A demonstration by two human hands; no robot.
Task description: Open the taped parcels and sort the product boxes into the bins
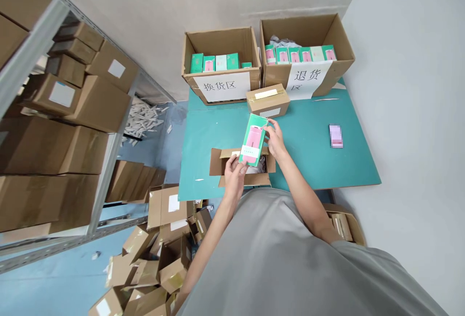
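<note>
Between my two hands is a green product box with a pink device pictured on its front, held tilted above the table. My left hand grips its lower left corner, and my right hand holds its upper right edge. Below it an opened cardboard carton stands with its flaps spread and some crumpled packing inside, partly hidden by my hands and the product box. Just behind lies a taped cardboard parcel with white labels.
Two big cartons, the left one and the right one, stand at the back of the green table with similar boxes inside. A phone lies at right. Shelving and piled cartons are on the left.
</note>
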